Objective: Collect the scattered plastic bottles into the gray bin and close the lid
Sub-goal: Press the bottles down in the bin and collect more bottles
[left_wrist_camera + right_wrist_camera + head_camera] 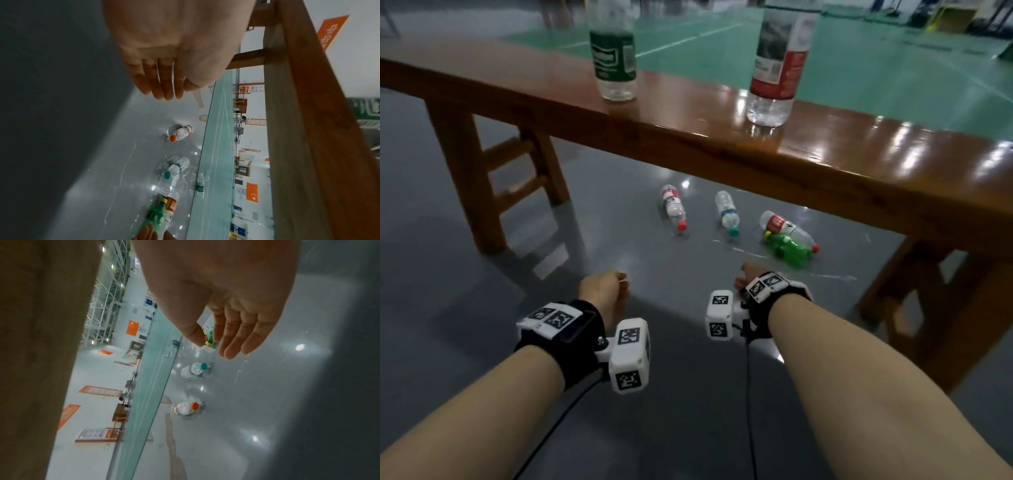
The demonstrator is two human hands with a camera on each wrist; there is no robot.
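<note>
Both hands extend low toward the floor beneath the worktop [722, 113]. Left hand [602, 287]: grip apart, fingers straight and relaxed, holding nothing. Right hand [748, 275]: grip apart, thumb and fingers spread, empty.

Task items: four bottles lie on the floor ahead of the hands. The green bottle [789, 248] lies just beyond the right grip, touching a red-label bottle [786, 226] alongside it. The teal-cap bottle [727, 212] lies ahead between the two grips; the red-cap bottle [674, 209] lies ahead of the left grip, well apart from it. Two further bottles stand upright on the worktop. The gray bin is not in view.

Judgement: the step in hand appears to be the first pickup. Recommend the right grip close round the green bottle's body, not its cap, lifting clear so the touching bottle does not roll. The left grip could take the red-cap bottle at mid-body. Empty bottles crush readily; moderate pressure advised.
</note>
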